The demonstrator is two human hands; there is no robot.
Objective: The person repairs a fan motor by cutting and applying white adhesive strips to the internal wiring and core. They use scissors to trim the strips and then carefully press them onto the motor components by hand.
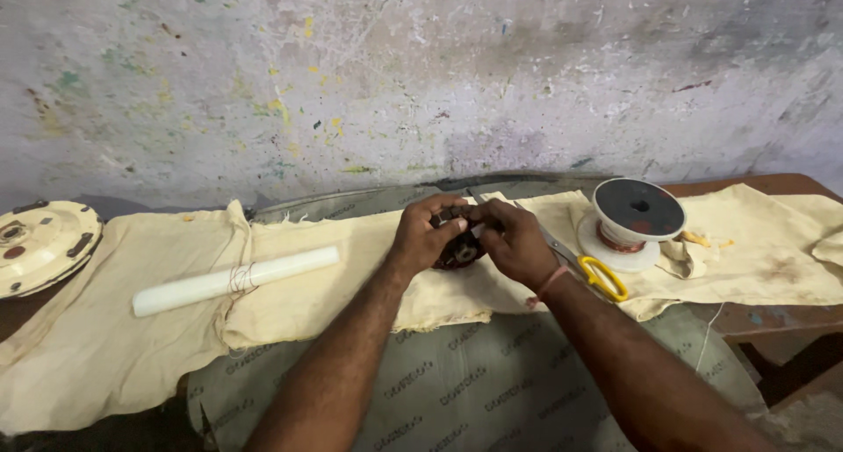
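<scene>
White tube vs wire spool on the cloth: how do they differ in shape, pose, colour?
The white tube is long and thin, lying flat at a slant; the wire spool is short and round, standing on one flange. The tube is plain white with thread wrapped near its middle; the spool has a dark top, white flanges and reddish winding. The tube lies left of both hands, the spool right of them. Both rest on the cream cloth, untouched.

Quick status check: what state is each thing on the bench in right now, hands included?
Left hand: closed on the dark round part.
Right hand: closed on the same part.
Dark round part: held just above the cloth.
White tube: lying flat, thread around it.
Scissors: lying on cloth.
Wire spool: upright.
Cream disc: lying at the bench's left edge.
</scene>
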